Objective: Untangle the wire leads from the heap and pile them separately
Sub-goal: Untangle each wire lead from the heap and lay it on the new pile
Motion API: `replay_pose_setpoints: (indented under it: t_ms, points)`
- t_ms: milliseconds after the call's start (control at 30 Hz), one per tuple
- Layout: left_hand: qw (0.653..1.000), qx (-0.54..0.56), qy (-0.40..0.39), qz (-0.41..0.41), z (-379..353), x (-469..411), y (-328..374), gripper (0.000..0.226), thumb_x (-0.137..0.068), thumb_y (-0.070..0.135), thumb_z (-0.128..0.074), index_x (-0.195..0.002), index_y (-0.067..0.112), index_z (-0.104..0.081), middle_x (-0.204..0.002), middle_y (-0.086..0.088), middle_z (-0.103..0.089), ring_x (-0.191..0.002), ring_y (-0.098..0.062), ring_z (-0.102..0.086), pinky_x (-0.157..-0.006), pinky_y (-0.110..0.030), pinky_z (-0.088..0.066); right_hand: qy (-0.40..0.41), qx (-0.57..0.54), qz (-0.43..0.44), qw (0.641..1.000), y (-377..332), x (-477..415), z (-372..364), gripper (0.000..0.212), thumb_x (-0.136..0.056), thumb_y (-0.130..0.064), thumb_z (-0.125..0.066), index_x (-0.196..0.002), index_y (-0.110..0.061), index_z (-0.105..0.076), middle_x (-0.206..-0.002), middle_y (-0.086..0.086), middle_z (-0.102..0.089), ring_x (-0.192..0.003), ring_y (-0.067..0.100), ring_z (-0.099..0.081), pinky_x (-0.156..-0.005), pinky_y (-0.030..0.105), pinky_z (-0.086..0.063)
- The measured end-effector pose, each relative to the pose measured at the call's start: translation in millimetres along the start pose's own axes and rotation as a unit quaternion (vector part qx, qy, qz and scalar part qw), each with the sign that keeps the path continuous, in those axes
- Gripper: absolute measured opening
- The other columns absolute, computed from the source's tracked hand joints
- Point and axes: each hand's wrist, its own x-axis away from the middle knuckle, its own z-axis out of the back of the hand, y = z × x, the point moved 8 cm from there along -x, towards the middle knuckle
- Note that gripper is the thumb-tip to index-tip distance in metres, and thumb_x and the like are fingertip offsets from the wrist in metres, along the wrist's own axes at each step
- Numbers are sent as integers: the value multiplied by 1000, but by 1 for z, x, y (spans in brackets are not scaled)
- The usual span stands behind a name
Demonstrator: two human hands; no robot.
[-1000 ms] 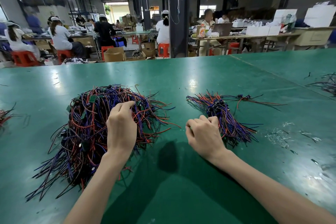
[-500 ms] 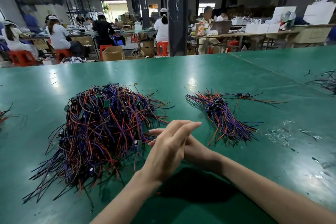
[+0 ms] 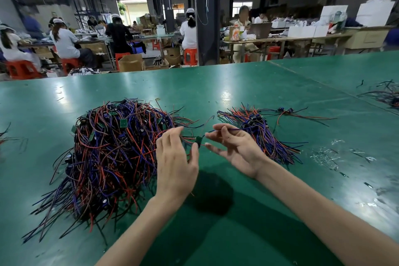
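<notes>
A big tangled heap of red, purple and black wire leads [image 3: 112, 157] with small green boards lies on the green table [image 3: 216, 97], left of centre. A smaller, tidier pile of leads [image 3: 261, 134] lies to the right. Between them, just above the table, both hands hold one wire lead [image 3: 198, 141] with a small green board. My left hand [image 3: 174, 164] pinches its red wires at the heap's right edge. My right hand [image 3: 235, 151], palm up, holds its purple wire across the fingers, beside the small pile.
Two loose leads [image 3: 287, 111] lie behind the small pile. More dark wires [image 3: 386, 95] sit at the far right edge, and clear plastic scraps [image 3: 326, 155] are scattered to the right. People work at benches beyond the table's far edge.
My left hand left the heap and met my right hand near the table's middle. Both hands have now lifted and spread apart with one lead stretched between them.
</notes>
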Motion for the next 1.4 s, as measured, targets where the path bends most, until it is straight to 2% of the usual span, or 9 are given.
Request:
replay_pose_setpoints:
  t_ms: [133, 367, 533, 633, 833, 967, 1067, 1233, 1400]
  points:
    - [953, 226, -121, 161, -25, 0, -25, 21, -95, 16, -55, -115, 12, -55, -108, 0, -63, -105, -16, -58, -92, -19, -44, -6, -64, -9, 998, -4, -2, 3, 13, -84, -10, -50, -79, -4, -61, -65, 10, -60, -76, 23, -68, -88, 51, -52]
    - [818, 456, -206, 283, -47, 13, -21, 17, -98, 5, -44, -95, 6, -61, -77, -6, -72, -62, -13, -66, -65, -24, -56, 17, -108, -41, 993, -2, 3, 5, 12, -83, -5, -45, -76, -1, -53, -59, 11, -45, -63, 24, -51, -82, 50, -56]
    - [815, 474, -174, 284, -44, 10, -24, 8, -91, 1, -55, -98, 2, -59, -79, -10, -67, -59, -11, -63, -57, -27, -58, 81, 63, -40, 994, 1, 2, 14, 12, -98, -11, -45, -98, -3, -54, -66, 7, -55, -58, 17, -56, -66, 39, -60]
    - [824, 462, -173, 278, -44, 10, -25, 8, -88, 3, -61, -97, 3, -60, -81, -10, -66, -64, -12, -62, -57, -27, -58, 72, 184, -49, 979, 6, 5, 10, 15, -94, -17, -55, -94, -2, -60, -72, 6, -57, -56, 14, -54, -56, 31, -57]
    - [869, 393, -193, 232, -48, 10, -24, 10, -84, 6, -68, -89, 10, -60, -76, -3, -62, -69, -10, -56, -57, -18, -53, 53, 256, -24, 965, 9, 7, 2, 13, -87, -16, -64, -83, -4, -65, -64, 2, -52, -49, 7, -48, -48, 21, -47]
    - [890, 344, -218, 205, -53, 14, -20, 11, -83, 7, -70, -88, 8, -60, -82, -10, -61, -77, -24, -58, -79, -48, -56, 45, 263, -53, 962, 13, 9, 2, 12, -84, -14, -67, -84, -3, -67, -74, 8, -60, -59, 12, -47, -53, 21, -44]
    - [873, 357, -229, 240, -60, 23, -22, 13, -82, 2, -69, -89, 6, -59, -88, -15, -59, -78, -35, -64, -77, -57, -55, 45, 238, -75, 967, 16, 10, 4, 3, -83, -6, -66, -81, -4, -64, -75, 12, -56, -62, 17, -47, -59, 27, -47]
    - [768, 492, -258, 318, -73, 36, -15, 17, -87, -12, -54, -102, -5, -53, -98, -21, -57, -65, -25, -67, -64, -35, -60, 81, 264, -30, 961, 9, 7, 9, 12, -88, -4, -61, -77, -7, -63, -71, 6, -57, -64, 15, -51, -57, 24, -48]
    - [718, 529, -294, 345, -76, 38, -8, 24, -90, -9, -51, -114, -6, -50, -97, -18, -61, -71, -22, -68, -70, -32, -58, 109, 264, 0, 958, -1, 4, 17, 11, -91, -4, -57, -81, -5, -62, -68, 5, -57, -55, 10, -50, -47, 19, -45]
